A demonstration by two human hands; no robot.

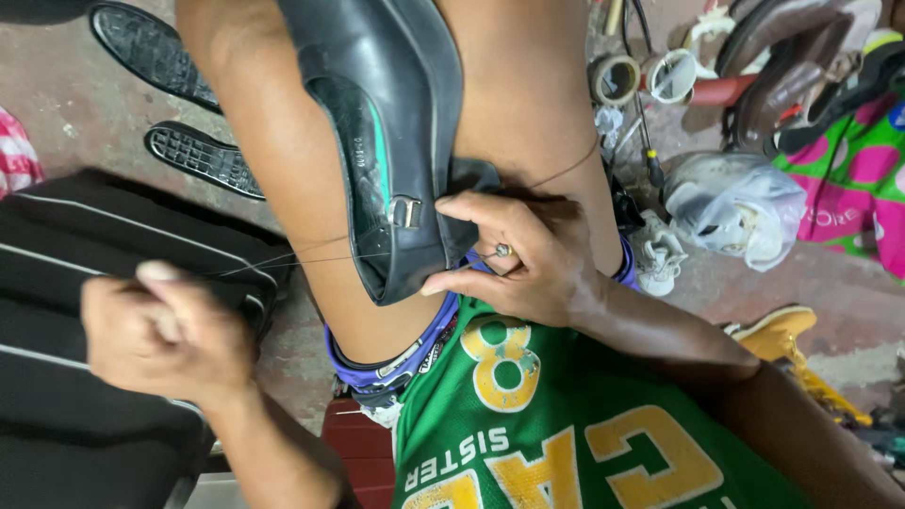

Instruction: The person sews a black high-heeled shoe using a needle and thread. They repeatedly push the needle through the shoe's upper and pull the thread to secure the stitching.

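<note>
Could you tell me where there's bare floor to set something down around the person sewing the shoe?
Bare floor lies left of the two black soles, above the black striped bag. Another patch sits between the white plastic bag and the yellow shoe. Crowded: top right, with tape rolls and piled shoes.

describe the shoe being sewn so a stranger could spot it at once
Find the bare knees at top centre; the black leather shoe is wedged between them. The right hand pinches its heel end. Unlike the shoes heaped at the top right, it has a green lining and a metal buckle.
</note>
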